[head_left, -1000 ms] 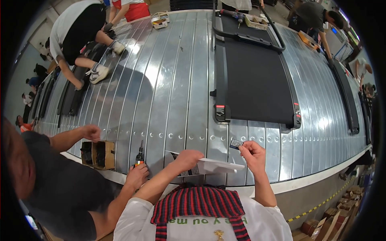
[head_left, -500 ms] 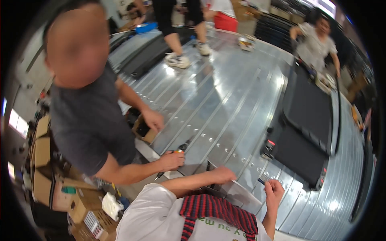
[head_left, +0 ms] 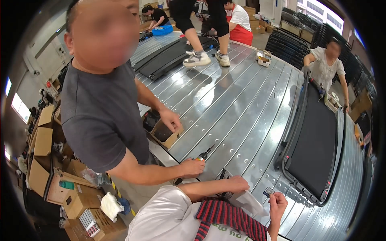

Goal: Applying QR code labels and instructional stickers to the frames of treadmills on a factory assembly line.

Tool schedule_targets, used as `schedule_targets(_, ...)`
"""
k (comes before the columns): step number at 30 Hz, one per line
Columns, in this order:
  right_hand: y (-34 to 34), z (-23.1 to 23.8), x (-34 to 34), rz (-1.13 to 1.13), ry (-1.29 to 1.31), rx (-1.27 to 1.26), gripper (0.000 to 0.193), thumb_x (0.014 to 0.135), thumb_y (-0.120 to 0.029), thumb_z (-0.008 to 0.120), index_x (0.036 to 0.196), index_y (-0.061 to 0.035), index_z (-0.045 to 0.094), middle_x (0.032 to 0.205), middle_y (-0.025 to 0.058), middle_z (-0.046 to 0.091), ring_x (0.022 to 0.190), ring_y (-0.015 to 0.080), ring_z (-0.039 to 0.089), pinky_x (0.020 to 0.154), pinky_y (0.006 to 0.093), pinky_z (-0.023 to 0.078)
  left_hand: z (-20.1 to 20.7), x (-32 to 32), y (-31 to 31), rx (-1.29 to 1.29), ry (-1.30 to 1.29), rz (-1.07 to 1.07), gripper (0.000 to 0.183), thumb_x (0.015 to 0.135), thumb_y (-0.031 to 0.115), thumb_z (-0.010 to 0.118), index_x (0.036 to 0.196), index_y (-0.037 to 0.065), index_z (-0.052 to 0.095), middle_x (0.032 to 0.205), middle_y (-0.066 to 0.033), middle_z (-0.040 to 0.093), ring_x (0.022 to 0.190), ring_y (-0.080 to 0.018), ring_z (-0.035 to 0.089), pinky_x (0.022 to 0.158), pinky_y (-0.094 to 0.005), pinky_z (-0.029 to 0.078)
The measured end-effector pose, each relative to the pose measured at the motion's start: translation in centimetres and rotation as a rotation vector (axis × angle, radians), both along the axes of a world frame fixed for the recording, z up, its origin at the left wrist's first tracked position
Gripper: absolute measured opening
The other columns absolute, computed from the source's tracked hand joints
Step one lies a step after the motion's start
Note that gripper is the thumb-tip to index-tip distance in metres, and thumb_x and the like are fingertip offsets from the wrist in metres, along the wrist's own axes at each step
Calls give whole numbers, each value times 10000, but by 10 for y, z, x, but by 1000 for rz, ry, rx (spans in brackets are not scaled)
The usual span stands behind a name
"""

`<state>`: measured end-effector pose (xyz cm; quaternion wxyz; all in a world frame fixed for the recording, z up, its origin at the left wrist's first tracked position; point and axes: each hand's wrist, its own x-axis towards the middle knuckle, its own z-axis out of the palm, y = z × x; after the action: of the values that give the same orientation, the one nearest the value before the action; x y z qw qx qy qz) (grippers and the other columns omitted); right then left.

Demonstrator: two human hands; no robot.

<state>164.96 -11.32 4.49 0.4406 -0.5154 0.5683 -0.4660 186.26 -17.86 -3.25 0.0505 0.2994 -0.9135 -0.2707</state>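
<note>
My left hand [head_left: 238, 184] lies on a white plastic bag [head_left: 248, 201] at the near edge of the ribbed metal platform [head_left: 241, 104] and grips its top. A dark printed label [head_left: 224, 175] sticks out beside it. My right hand [head_left: 278, 204] is raised a little to the right and pinches a small dark rectangular part [head_left: 268, 191] between its fingertips. My striped shirt hides the lower part of the bag.
A person in a grey T-shirt stands close on my left, one hand on a screwdriver [head_left: 204, 154], the other on an open cardboard box [head_left: 165, 134]. A black treadmill [head_left: 313, 140] lies to the right. Other people work at the far edge. Cartons are stacked on the floor at left.
The view has swung left, bringing the person in grey close. My hands keep their hold on the bag and the small part; the right hand sits slightly lower.
</note>
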Motion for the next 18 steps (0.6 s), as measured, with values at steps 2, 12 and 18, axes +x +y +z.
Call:
schedule_targets(2, 6, 3, 8, -25, -2, -14, 67, 774, -39, 575, 754, 7, 529, 588, -17, 499, 514, 42, 452, 468, 172, 352, -4, 1, -3, -36, 6, -1, 74, 662, 60, 502, 733, 67, 522, 729, -117, 555, 721, -325, 553, 591, -425, 436)
schedule_targets(12, 29, 7, 36, -84, 111, 23, 85, 771, -48, 577, 733, 3, 521, 567, -8, 492, 506, 42, 440, 463, 175, 339, -27, 18, -11, -96, 99, -51, 76, 703, 126, 479, 739, 75, 523, 730, -112, 560, 731, -324, 559, 598, -422, 437)
schedule_targets(18, 36, 4, 38, -74, 153, -21, 89, 773, -52, 575, 726, 8, 529, 559, -13, 491, 499, 41, 427, 452, 179, 335, -25, 17, -2, -51, 47, -27, 120, 718, 156, 469, 780, 80, 538, 745, -115, 573, 745, -323, 562, 618, -430, 434)
